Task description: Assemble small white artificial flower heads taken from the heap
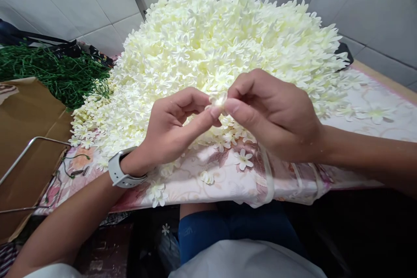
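Between my two hands, at the front of a big heap of loose artificial flowers (208, 39), is a small white artificial flower (219, 100). My left hand (182, 117), with a pale watch on its wrist, pinches it from the left with thumb and fingers. From the other side my right hand (276, 113) grips it between thumb and forefinger. The fingertips cover much of the flower, so its exact shape is hidden. Below the hands, a single loose flower (244, 159) lies on the patterned tablecloth (192, 195).
Green plastic stems (48, 67) lie tangled at the left behind a brown cardboard box (29, 139). A bent metal rod (22, 152) crosses the box. Tiled walls (94, 0) stand behind the heap. A dark object (344, 54) sits at the heap's right edge.
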`<state>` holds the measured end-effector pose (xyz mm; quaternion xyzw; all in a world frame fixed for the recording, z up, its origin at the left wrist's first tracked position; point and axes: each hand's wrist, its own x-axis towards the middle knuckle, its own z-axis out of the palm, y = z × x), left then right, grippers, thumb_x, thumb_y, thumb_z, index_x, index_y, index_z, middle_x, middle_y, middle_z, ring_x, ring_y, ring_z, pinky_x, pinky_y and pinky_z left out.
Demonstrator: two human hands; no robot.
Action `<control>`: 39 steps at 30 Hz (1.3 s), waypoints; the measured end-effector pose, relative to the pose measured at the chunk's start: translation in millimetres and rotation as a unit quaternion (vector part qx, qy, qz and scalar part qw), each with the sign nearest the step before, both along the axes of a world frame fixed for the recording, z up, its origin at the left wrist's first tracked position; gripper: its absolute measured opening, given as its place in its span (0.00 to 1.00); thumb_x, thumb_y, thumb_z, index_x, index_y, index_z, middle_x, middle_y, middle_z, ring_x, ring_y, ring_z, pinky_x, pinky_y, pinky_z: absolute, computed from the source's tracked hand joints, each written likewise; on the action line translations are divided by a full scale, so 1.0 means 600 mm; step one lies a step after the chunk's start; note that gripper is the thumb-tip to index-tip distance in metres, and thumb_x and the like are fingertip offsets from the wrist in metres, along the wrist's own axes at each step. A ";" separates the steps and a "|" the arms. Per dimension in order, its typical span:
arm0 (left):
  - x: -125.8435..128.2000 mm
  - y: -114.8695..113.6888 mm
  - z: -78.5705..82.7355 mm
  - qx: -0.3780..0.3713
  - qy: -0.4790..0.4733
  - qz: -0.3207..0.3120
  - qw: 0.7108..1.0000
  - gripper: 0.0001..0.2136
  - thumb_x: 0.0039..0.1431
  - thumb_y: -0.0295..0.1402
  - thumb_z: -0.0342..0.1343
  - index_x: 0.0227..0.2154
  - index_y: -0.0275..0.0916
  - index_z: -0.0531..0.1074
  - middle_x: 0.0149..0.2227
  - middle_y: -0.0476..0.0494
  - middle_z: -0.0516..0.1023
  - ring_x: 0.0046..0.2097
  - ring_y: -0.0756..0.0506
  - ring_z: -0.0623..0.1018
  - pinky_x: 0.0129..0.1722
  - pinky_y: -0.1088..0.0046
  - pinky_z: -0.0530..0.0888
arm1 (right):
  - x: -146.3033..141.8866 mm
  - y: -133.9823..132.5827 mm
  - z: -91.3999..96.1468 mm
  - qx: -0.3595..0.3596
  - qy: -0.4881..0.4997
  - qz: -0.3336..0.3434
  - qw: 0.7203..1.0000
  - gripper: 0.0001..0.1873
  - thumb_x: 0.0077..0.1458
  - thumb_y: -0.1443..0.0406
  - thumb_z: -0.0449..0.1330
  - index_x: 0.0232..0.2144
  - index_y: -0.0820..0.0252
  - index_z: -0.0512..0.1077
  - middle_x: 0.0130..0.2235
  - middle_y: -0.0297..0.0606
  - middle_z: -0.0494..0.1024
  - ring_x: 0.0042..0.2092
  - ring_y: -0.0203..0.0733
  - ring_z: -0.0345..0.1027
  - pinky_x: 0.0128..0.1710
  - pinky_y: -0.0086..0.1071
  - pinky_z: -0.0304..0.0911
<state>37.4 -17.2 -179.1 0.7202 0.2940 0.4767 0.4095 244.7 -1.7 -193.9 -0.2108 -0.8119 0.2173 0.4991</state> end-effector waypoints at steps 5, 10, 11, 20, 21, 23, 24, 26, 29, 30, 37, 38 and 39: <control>0.000 0.007 -0.003 -0.044 -0.039 -0.012 0.998 0.03 0.66 0.32 0.64 0.36 0.40 0.82 0.33 0.50 0.85 0.38 0.50 0.86 0.41 0.76 0.84 | -0.003 -0.002 0.002 -0.099 0.072 0.013 0.992 0.07 0.67 0.62 0.64 0.36 0.55 0.70 0.33 0.32 0.72 0.34 0.34 0.67 0.32 0.31 0.65; 0.006 0.006 -0.006 -0.040 -0.073 0.022 0.996 0.02 0.64 0.28 0.67 0.35 0.41 0.83 0.32 0.52 0.85 0.36 0.53 0.85 0.40 0.80 0.83 | -0.004 -0.006 0.007 -0.099 0.112 -0.015 0.989 0.07 0.64 0.63 0.66 0.35 0.54 0.72 0.32 0.32 0.72 0.32 0.34 0.65 0.31 0.32 0.64; 0.007 0.005 -0.006 -0.029 -0.070 0.037 0.996 0.02 0.63 0.28 0.67 0.35 0.41 0.83 0.32 0.52 0.85 0.35 0.54 0.85 0.39 0.81 0.83 | -0.003 -0.007 0.010 -0.108 0.109 -0.013 0.988 0.08 0.65 0.62 0.66 0.33 0.55 0.72 0.31 0.32 0.72 0.31 0.33 0.64 0.30 0.32 0.62; 0.004 0.004 -0.005 0.117 0.004 0.089 0.989 0.11 0.57 0.25 0.70 0.41 0.44 0.85 0.38 0.46 0.85 0.39 0.51 0.81 0.41 0.74 0.80 | 0.003 -0.001 0.023 -0.301 0.100 0.077 0.945 0.15 0.67 0.58 0.64 0.29 0.60 0.74 0.27 0.32 0.71 0.29 0.32 0.63 0.30 0.32 0.60; 0.002 0.005 -0.006 0.126 0.007 0.083 0.989 0.12 0.56 0.24 0.70 0.42 0.44 0.85 0.39 0.45 0.85 0.41 0.51 0.81 0.42 0.74 0.80 | 0.003 0.000 0.023 -0.305 0.098 0.080 0.944 0.13 0.67 0.61 0.64 0.29 0.60 0.74 0.26 0.31 0.70 0.29 0.32 0.62 0.29 0.32 0.59; -0.001 0.006 -0.007 0.139 0.011 0.069 0.988 0.13 0.57 0.24 0.70 0.44 0.44 0.85 0.40 0.44 0.84 0.42 0.50 0.80 0.42 0.73 0.80 | 0.003 0.002 0.025 -0.298 0.092 0.075 0.947 0.11 0.65 0.66 0.64 0.29 0.60 0.74 0.25 0.30 0.70 0.28 0.31 0.61 0.28 0.31 0.58; -0.002 0.006 -0.006 0.146 0.011 0.065 0.987 0.13 0.57 0.25 0.70 0.45 0.44 0.85 0.41 0.44 0.84 0.41 0.50 0.80 0.41 0.73 0.80 | 0.004 0.002 0.025 -0.290 0.087 0.068 0.951 0.10 0.65 0.67 0.64 0.29 0.60 0.74 0.25 0.30 0.70 0.28 0.31 0.61 0.27 0.31 0.58; -0.001 0.003 -0.004 0.154 0.014 0.072 0.985 0.11 0.59 0.26 0.69 0.44 0.45 0.85 0.41 0.44 0.84 0.40 0.50 0.80 0.41 0.73 0.81 | 0.004 0.004 0.024 -0.260 0.075 0.056 0.961 0.09 0.63 0.67 0.65 0.28 0.60 0.74 0.24 0.29 0.70 0.26 0.31 0.59 0.25 0.30 0.57; 0.004 -0.005 -0.001 0.147 0.020 0.109 0.983 0.10 0.60 0.25 0.68 0.43 0.45 0.84 0.40 0.46 0.84 0.40 0.51 0.81 0.41 0.73 0.81 | 0.005 0.005 0.019 -0.184 0.058 0.030 0.981 0.10 0.58 0.66 0.70 0.27 0.59 0.74 0.23 0.28 0.68 0.24 0.30 0.56 0.22 0.29 0.53; 0.007 -0.009 0.000 0.140 0.021 0.119 0.983 0.10 0.61 0.25 0.68 0.43 0.45 0.84 0.41 0.46 0.84 0.40 0.51 0.81 0.42 0.74 0.82 | 0.005 0.005 0.017 -0.157 0.056 0.016 0.986 0.11 0.58 0.66 0.71 0.26 0.59 0.73 0.22 0.28 0.68 0.24 0.30 0.56 0.21 0.29 0.53; 0.009 -0.019 -0.001 0.134 0.011 0.115 0.984 0.11 0.60 0.24 0.68 0.44 0.44 0.83 0.41 0.47 0.86 0.40 0.51 0.83 0.44 0.76 0.84 | 0.007 0.005 0.017 -0.115 0.064 -0.032 0.991 0.16 0.55 0.66 0.74 0.24 0.58 0.70 0.22 0.28 0.69 0.24 0.30 0.58 0.21 0.28 0.55; 0.006 -0.016 -0.001 0.120 0.003 0.112 0.987 0.11 0.60 0.25 0.68 0.44 0.44 0.83 0.42 0.47 0.86 0.41 0.51 0.83 0.45 0.75 0.84 | 0.009 0.007 0.019 -0.138 0.067 -0.013 0.988 0.16 0.55 0.65 0.74 0.24 0.58 0.71 0.22 0.28 0.69 0.23 0.30 0.58 0.20 0.28 0.54; 0.004 -0.013 -0.001 0.101 -0.009 0.107 0.989 0.11 0.61 0.26 0.68 0.45 0.45 0.83 0.42 0.47 0.85 0.42 0.51 0.83 0.45 0.75 0.84 | 0.010 0.009 0.021 -0.166 0.070 0.012 0.984 0.15 0.55 0.63 0.74 0.25 0.58 0.72 0.22 0.28 0.69 0.23 0.30 0.58 0.20 0.28 0.54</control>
